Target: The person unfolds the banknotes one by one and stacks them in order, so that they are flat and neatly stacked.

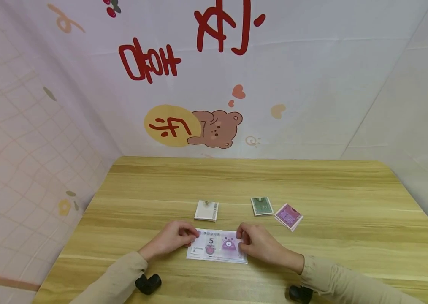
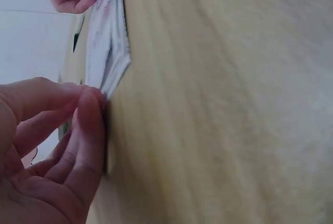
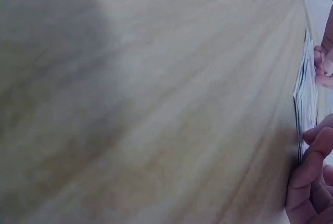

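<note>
A small stack of purple-and-white play banknotes [image 1: 218, 246], printed with a 5 and a one-eyed cartoon monster, lies flat near the table's front. My left hand [image 1: 174, 239] pinches its upper left corner between thumb and forefinger. At the opposite end my right hand [image 1: 262, 245] holds the right edge, thumb and fingers curled at the paper. From the left wrist, the layered edges of the banknotes [image 2: 110, 47] fan slightly apart beyond the fingertips [image 2: 89, 101]. Several paper layers also show along the stack [image 3: 299, 99] in the right wrist view.
Behind the stack lie a folded white note bundle [image 1: 206, 210], a folded green bundle [image 1: 262, 206] and a folded pink-purple bundle [image 1: 289, 216]. Black wrist devices [image 1: 148, 283] sit below both forearms. White printed cloth [image 1: 293, 84] hangs behind the wooden table [image 1: 153, 181].
</note>
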Available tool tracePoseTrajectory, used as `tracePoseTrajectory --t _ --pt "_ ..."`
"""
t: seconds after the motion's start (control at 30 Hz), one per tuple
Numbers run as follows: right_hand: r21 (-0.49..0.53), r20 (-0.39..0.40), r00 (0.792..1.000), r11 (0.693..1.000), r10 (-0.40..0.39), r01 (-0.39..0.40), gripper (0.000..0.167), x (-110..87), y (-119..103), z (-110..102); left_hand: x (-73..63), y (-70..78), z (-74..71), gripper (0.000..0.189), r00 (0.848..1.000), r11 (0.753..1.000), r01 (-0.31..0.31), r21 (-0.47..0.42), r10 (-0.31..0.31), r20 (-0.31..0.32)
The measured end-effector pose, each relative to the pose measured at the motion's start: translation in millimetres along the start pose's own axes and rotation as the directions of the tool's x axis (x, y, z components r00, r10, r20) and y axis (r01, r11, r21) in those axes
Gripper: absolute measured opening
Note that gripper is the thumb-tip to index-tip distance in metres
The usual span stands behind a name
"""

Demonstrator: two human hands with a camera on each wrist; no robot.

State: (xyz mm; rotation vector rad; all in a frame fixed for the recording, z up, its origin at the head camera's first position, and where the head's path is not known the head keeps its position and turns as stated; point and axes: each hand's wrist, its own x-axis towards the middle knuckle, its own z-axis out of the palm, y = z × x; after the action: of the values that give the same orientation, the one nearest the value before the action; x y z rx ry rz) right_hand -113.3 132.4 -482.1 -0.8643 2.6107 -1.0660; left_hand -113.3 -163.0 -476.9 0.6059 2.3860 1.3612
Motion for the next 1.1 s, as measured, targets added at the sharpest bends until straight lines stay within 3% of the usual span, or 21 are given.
tracePoseTrajectory --t 0.23,0.4,0.63,0.8,1.1 --pt "0.092 0.009 1.000 0.996 0.011 -0.012 0.015 1.8 -2.2 -5.8 2.5 5.6 -5.9 0.011 0.999 1.000 0.021 -0.012 -0.020 0.039" --pt "0.145 -0.020 1.000 0.989 -0.007 0.010 0.016 5.0 -1.9 -10.1 7.1 9.5 -11.3 0.012 1.000 0.999 0.007 -0.032 -0.006 0.027" --pt "0.160 -0.056 0.997 0.985 -0.048 0.057 0.015 10.3 1.1 -12.1 15.8 13.5 -20.4 0.013 0.999 0.999 -0.042 -0.015 0.042 -0.025" --pt "0.178 -0.055 0.997 0.982 -0.060 0.069 0.014 14.5 1.6 -12.0 23.4 13.7 -24.4 0.014 0.996 0.999 -0.039 -0.010 0.038 -0.087" --pt "0.189 -0.065 0.996 0.979 -0.063 0.074 0.015 23.8 2.9 -10.2 36.0 7.8 -26.8 0.017 0.989 0.996 -0.022 -0.082 0.010 -0.145"
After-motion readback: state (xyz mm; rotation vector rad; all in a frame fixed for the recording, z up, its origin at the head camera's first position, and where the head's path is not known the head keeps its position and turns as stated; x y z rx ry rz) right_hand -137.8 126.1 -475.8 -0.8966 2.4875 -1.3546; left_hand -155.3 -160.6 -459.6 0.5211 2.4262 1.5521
